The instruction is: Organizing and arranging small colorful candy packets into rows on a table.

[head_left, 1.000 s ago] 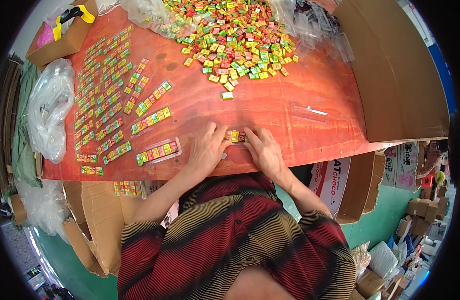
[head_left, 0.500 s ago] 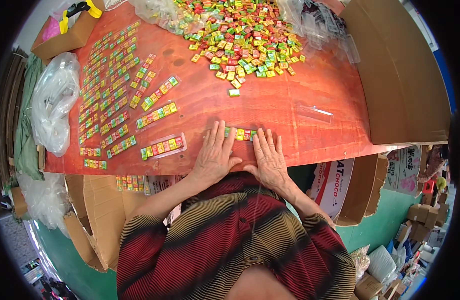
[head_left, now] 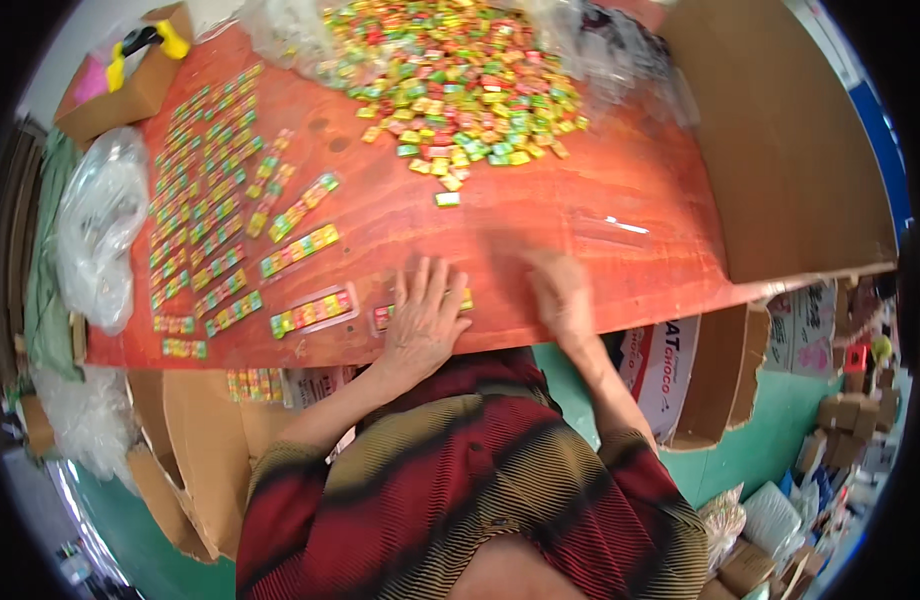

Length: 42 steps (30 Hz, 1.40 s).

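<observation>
My left hand (head_left: 423, 318) lies flat with its fingers stretched out over a row of small colourful boxes (head_left: 382, 317) near the table's front edge. Only the ends of that row show on either side of the hand. To the right, my right hand (head_left: 562, 298) is apart from the row and smeared by motion; its fingers cannot be made out. Left of my left hand, a similar row of boxes (head_left: 311, 313) sits in a clear plastic tray. Farther off, a single small box (head_left: 447, 199) lies before a big heap of loose boxes (head_left: 480, 95).
Many filled strips (head_left: 218, 220) lie in columns on the left of the red table (head_left: 380, 215). A clear tray (head_left: 610, 230) rests at the right. Cardboard (head_left: 780, 140) stands along the right edge. A plastic bag (head_left: 105, 230) hangs at the left edge, above an open carton (head_left: 210, 440).
My left hand has slid slightly left with the row of boxes beneath it. My right hand has come off the row and moved right. The whole view has shifted slightly.
</observation>
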Available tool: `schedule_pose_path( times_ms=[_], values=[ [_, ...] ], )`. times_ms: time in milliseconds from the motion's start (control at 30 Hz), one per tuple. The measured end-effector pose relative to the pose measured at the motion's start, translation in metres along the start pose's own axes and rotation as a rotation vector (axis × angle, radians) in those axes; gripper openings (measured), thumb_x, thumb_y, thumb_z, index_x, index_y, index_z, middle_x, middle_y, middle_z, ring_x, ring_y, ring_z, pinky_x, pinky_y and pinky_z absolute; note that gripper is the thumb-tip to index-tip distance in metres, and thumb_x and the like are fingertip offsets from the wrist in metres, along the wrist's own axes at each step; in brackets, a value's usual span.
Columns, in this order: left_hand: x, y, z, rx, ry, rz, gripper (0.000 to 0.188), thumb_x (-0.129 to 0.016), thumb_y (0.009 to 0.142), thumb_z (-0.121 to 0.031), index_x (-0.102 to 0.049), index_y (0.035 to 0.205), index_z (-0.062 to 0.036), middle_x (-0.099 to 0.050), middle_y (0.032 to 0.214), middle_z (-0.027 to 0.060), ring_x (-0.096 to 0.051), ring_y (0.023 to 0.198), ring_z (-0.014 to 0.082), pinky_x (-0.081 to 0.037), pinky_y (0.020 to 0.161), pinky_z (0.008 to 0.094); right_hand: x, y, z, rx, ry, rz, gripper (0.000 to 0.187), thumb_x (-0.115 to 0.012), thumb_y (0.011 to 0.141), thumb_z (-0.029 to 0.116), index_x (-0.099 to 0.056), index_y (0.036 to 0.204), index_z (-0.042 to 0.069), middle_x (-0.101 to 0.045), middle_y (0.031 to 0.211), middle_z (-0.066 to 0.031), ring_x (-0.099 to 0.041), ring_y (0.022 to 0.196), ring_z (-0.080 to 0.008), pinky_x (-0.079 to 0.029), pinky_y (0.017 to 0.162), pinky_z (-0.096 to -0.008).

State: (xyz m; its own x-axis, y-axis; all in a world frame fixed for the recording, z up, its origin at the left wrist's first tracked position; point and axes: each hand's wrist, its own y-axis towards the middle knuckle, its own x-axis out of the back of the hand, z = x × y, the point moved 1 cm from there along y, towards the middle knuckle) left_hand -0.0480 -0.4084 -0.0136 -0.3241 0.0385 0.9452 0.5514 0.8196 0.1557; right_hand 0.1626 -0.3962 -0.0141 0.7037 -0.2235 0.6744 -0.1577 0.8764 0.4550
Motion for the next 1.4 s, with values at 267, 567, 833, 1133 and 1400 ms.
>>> schedule_pose_path(
  times_ms=[267,567,833,1133,1400],
  values=[
    [-0.006,0.013,0.003,-0.184,-0.112,-0.134,0.051,-0.068,0.068,-0.02,-0.05,0.112,-0.0036,-0.047,0.109,0.0167,-0.046,0.101,0.0301,-0.038,0.081,0.0425,0.018,-0.01,-0.026,-0.164,-0.42,0.043,0.037,-0.061,0.073,0.008,-0.054,0.108,0.003,-0.049,0.114,-0.015,-0.042,0.112,-0.0324,-0.034,0.09,-0.0435],
    [0.011,0.04,0.038,-0.211,-0.015,-0.11,0.048,-0.067,0.068,-0.016,-0.051,0.112,-0.0054,-0.048,0.107,0.0134,-0.047,0.099,0.0294,-0.039,0.082,0.041,0.019,-0.001,-0.036,-0.203,-0.51,-0.039,0.035,-0.058,0.074,0.006,-0.054,0.109,0.006,-0.048,0.117,-0.0138,-0.044,0.11,-0.0309,-0.034,0.092,-0.042],
    [0.016,0.038,0.062,-0.01,-0.001,-0.186,0.043,-0.063,0.072,-0.011,-0.051,0.113,-0.0016,-0.047,0.111,0.0203,-0.045,0.103,0.0359,-0.036,0.089,0.0457,0.017,-0.001,-0.026,-0.119,-0.509,-0.029,0.014,-0.062,0.073,0.014,-0.059,0.086,0.009,-0.055,0.088,-0.0071,-0.05,0.086,-0.0277,-0.036,0.078,-0.0418],
    [0.018,0.04,0.077,0.175,0.199,-0.276,0.04,-0.058,0.078,-0.009,-0.048,0.116,-0.0003,-0.044,0.116,0.0239,-0.043,0.108,0.0383,-0.033,0.095,0.0491,-0.026,-0.006,0.033,0.052,-0.108,0.267,0.031,-0.063,0.071,0.011,-0.059,0.102,0.009,-0.054,0.1,-0.0092,-0.05,0.094,-0.0266,-0.038,0.077,-0.04],
    [0.011,0.079,0.034,0.137,-0.091,-0.244,0.045,-0.058,0.078,-0.013,-0.044,0.118,0.0011,-0.04,0.121,0.0232,-0.043,0.11,0.0378,-0.036,0.09,0.0476,-0.076,0.109,-0.019,0.26,-0.315,0.052,0.033,-0.05,0.076,0.01,-0.056,0.108,0.009,-0.05,0.118,-0.0113,-0.046,0.106,-0.0307,-0.039,0.084,-0.0421]
  ],
)
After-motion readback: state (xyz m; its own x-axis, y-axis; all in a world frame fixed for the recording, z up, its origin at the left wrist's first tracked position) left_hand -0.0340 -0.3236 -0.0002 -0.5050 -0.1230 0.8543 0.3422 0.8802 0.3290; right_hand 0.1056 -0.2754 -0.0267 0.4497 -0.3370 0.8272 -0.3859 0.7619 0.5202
